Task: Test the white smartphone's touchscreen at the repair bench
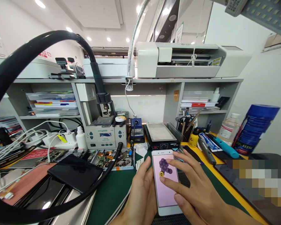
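A white smartphone (pixel 166 193) is held upright over the bench, its lit screen pink with a cluster of purple circles and one yellow circle. My left hand (pixel 140 193) supports it from the left side, palm behind the edge and thumb pointing up along it; the fingers behind the phone are hidden. Over the screen's right half spreads my right hand (pixel 196 187). Two of its fingertips are at the screen near the purple and yellow circles, and the other fingers are apart. Beneath the phone, a black perforated pad (pixel 184 178) lies on a green mat (pixel 114 190).
A grey rework station (pixel 106 136) with a thick black hose (pixel 89 195) looping across the left stands behind. Beside it are a parts tray (pixel 112 158) and a heating plate (pixel 160 132). Tablets (pixel 76 172) and cables crowd the left; bottles and tools line the right.
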The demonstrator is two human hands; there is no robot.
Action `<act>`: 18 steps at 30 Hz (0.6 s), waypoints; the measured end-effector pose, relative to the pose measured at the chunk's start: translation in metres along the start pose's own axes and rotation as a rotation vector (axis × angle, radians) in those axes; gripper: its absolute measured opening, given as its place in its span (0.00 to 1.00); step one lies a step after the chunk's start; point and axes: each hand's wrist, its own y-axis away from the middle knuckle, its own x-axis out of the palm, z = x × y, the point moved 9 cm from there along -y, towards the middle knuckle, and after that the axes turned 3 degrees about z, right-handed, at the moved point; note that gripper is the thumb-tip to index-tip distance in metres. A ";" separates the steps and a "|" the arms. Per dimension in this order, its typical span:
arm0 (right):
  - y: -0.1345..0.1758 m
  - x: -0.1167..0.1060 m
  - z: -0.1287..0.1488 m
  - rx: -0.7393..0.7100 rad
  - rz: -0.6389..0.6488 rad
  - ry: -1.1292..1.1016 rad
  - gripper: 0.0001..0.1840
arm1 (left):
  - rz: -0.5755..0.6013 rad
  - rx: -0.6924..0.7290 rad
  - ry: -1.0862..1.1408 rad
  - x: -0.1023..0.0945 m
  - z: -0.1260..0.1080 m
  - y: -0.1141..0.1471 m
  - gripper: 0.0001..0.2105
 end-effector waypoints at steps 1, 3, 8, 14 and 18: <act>0.001 -0.002 0.001 -0.011 -0.015 -0.012 0.25 | 0.012 0.000 0.001 0.001 0.000 0.000 0.30; 0.003 -0.005 0.001 -0.030 -0.048 -0.037 0.25 | 0.031 0.000 0.006 0.002 0.000 0.001 0.31; 0.011 -0.007 -0.005 -0.030 -0.100 -0.065 0.24 | 0.004 -0.006 0.005 0.001 0.000 0.002 0.32; 0.010 -0.008 -0.011 0.044 -0.136 -0.045 0.25 | -0.031 -0.009 -0.019 0.001 0.000 0.001 0.31; 0.004 -0.008 -0.009 0.033 -0.114 -0.003 0.25 | -0.043 -0.013 -0.031 -0.001 0.000 0.000 0.31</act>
